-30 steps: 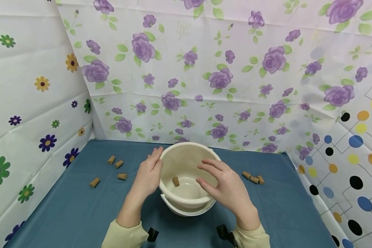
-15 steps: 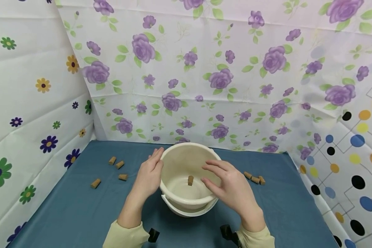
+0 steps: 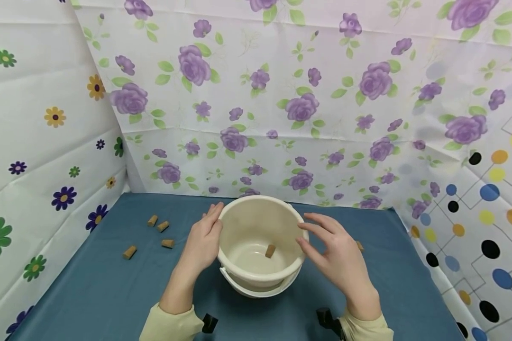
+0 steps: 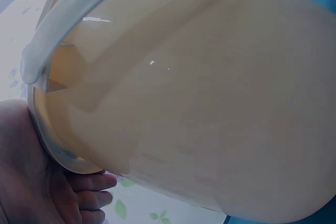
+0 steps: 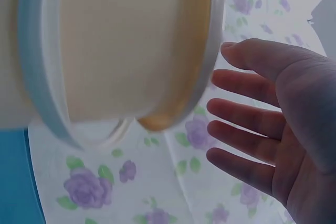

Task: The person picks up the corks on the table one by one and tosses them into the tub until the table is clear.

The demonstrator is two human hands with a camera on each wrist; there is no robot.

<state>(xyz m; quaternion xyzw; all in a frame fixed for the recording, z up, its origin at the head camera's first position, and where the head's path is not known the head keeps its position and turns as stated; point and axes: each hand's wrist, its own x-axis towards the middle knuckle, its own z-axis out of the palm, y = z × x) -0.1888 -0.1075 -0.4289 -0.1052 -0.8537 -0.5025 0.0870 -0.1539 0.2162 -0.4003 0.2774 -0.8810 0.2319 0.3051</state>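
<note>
A cream bucket [image 3: 247, 222] stands at the middle of the cloth, its handle [image 3: 256, 292] hanging down at the front. One cork [image 3: 270, 251] lies on its bottom, right of centre. My left hand [image 3: 200, 241] rests against the left of the rim with straight fingers; the left wrist view shows its fingers [image 4: 92, 200] past the rim's edge. My right hand [image 3: 339, 253] is at the right of the rim, fingers spread and nothing held. In the right wrist view its thumb [image 5: 249, 53] comes very close to the rim; whether they touch I cannot tell.
Several loose corks lie left of the bucket, among them one cork [image 3: 130, 252] nearest the front. Right of my right hand one cork [image 3: 359, 245] shows partly. Blue cloth [image 3: 98, 293] covers the table. A floral sheet [image 3: 256, 113] hangs behind it.
My right hand has moved right, from over the bucket's opening to beside its rim, now hiding most of the right-hand corks. The cork inside has shifted from left to right. My left hand has stayed.
</note>
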